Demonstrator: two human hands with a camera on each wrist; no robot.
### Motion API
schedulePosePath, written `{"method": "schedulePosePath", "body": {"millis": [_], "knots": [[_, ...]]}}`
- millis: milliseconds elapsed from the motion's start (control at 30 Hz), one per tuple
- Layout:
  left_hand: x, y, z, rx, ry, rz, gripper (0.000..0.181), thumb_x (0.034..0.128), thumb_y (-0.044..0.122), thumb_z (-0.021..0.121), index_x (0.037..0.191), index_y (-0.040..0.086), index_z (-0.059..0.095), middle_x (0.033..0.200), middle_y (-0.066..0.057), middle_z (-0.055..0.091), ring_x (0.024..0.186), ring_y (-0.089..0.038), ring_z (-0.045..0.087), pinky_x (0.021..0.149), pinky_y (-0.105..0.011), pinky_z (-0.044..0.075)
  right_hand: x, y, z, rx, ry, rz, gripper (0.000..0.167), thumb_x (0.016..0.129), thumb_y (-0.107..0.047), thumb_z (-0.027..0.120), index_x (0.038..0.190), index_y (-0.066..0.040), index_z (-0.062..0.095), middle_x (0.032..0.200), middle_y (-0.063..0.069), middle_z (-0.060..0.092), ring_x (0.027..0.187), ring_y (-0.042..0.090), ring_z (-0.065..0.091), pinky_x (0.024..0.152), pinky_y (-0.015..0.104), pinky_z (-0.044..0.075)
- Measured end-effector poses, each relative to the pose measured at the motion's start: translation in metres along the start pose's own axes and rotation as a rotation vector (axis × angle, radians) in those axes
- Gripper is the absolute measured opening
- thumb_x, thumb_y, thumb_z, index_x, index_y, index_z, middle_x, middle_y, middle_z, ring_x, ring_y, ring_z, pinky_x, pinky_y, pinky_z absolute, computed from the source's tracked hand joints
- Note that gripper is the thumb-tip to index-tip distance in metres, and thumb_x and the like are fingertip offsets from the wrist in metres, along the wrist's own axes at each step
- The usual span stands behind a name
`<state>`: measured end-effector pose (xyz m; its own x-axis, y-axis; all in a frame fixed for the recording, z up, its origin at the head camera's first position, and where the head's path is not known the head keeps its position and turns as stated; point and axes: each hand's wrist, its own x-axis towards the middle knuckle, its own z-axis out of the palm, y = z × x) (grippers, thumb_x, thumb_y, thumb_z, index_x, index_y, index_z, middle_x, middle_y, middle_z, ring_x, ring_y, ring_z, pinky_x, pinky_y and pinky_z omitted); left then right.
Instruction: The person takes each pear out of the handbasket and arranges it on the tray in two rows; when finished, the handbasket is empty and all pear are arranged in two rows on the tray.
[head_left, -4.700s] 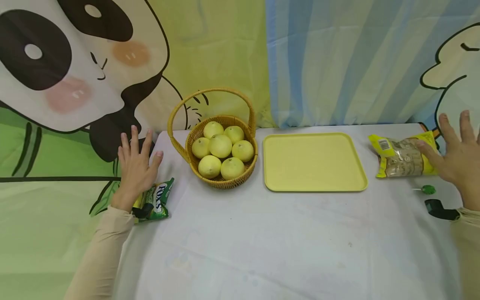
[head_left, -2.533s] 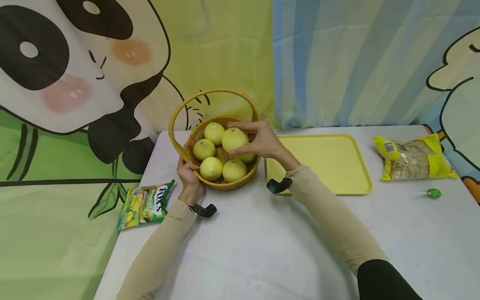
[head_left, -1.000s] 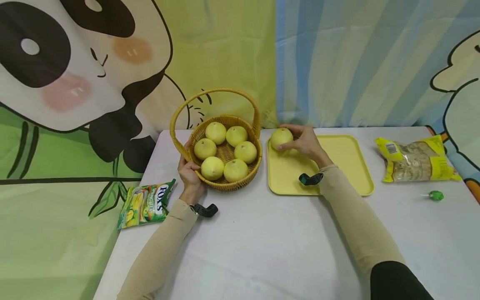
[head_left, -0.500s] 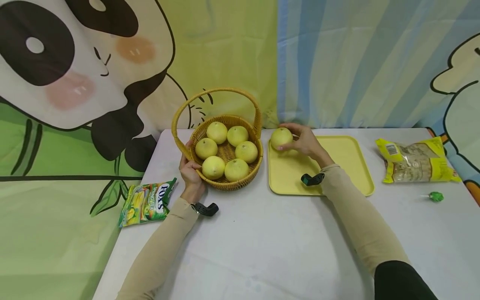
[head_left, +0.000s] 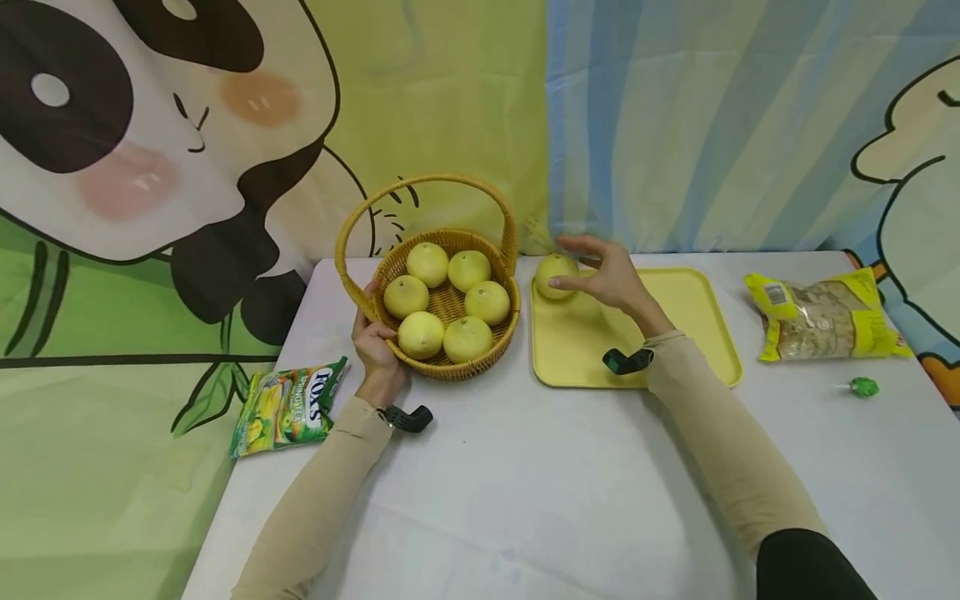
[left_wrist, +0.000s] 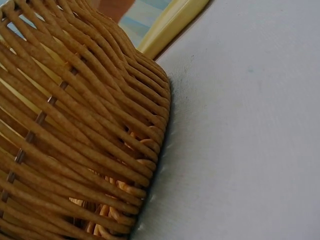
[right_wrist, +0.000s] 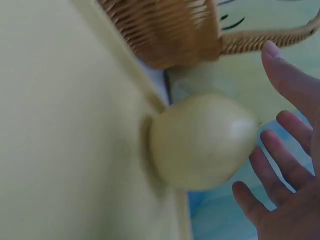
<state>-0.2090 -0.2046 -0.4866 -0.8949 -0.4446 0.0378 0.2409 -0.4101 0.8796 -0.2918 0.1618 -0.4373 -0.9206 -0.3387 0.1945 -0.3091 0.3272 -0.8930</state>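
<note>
On the left, my left hand (head_left: pixel 378 354) grips the side of a wicker basket (head_left: pixel 480 367), its thumb along the near wall and its other fingers partly hidden. Several round pale yellow-green fruits (head_left: pixel 422 335), like grapefruits, lie in the basket. One more such fruit (head_left: pixel 557 275) rests at the far left corner of a yellow tray (head_left: pixel 637 367). Beside that fruit is my right hand (head_left: pixel 611 279), its fingers spread. In the right wrist view, the fruit (right_wrist: pixel 202 142) sits on the tray and the right hand (right_wrist: pixel 290 190) is apart from it. The woven wall (left_wrist: pixel 90 115) fills the left wrist view's left side.
A green Fox's candy bag (head_left: pixel 288 408) lies left of the basket at the table's edge. To the tray's right are a yellow clear-fronted packet (head_left: pixel 825 319) and a green lollipop (head_left: pixel 864 387). A tall handle (head_left: pixel 427 179) arches over the basket. Printed cloth hangs behind.
My right hand took a fruit from the basket, carried it right to the tray's far left corner, and has now let go. My left hand came to the basket and keeps its hold.
</note>
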Motion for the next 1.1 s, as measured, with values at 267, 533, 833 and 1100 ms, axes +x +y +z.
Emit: {"method": "schedulePosePath", "body": {"millis": [267, 533, 833, 1100], "knots": [[0.000, 0.001, -0.003, -0.015, -0.004, -0.011, 0.086, 0.0766, -0.009, 0.031, 0.156, 0.015, 0.054, 0.163, 0.000, 0.048, 0.151, -0.015, 0.042, 0.116, -0.029, 0.035, -0.008, -0.069, 0.021, -0.013, -0.076, -0.189, 0.050, 0.087, -0.007, 0.086, 0.134, -0.003, 0.071, 0.128, 0.021, 0.074, 0.117, 0.038, 0.070, 0.103, 0.059, 0.053], [0.001, 0.000, -0.002, -0.010, 0.002, -0.002, 0.087, 0.0759, -0.009, 0.031, 0.155, 0.015, 0.055, 0.163, 0.001, 0.047, 0.151, -0.015, 0.042, 0.118, -0.030, 0.034, 0.000, -0.093, 0.066, -0.108, -0.354, -0.262, 0.070, 0.086, -0.026, 0.089, 0.150, -0.014, 0.061, 0.149, 0.011, 0.064, 0.132, 0.032, 0.064, 0.110, 0.057, 0.050], [0.000, 0.000, 0.000, -0.005, 0.001, -0.017, 0.086, 0.0765, -0.008, 0.032, 0.156, 0.016, 0.055, 0.163, 0.001, 0.048, 0.150, -0.015, 0.043, 0.117, -0.029, 0.034, 0.015, -0.098, 0.106, -0.229, -0.452, -0.280, 0.086, 0.080, -0.036, 0.094, 0.154, -0.011, 0.057, 0.156, 0.005, 0.058, 0.146, 0.026, 0.052, 0.121, 0.046, 0.040], [0.001, -0.001, 0.000, -0.013, -0.004, 0.002, 0.087, 0.0747, -0.007, 0.030, 0.155, 0.013, 0.054, 0.161, -0.002, 0.049, 0.146, -0.018, 0.045, 0.115, -0.032, 0.036, 0.025, -0.107, 0.134, -0.277, -0.517, -0.287, 0.086, 0.080, -0.033, 0.094, 0.153, -0.008, 0.057, 0.156, 0.006, 0.058, 0.143, 0.026, 0.054, 0.119, 0.043, 0.042]]}}
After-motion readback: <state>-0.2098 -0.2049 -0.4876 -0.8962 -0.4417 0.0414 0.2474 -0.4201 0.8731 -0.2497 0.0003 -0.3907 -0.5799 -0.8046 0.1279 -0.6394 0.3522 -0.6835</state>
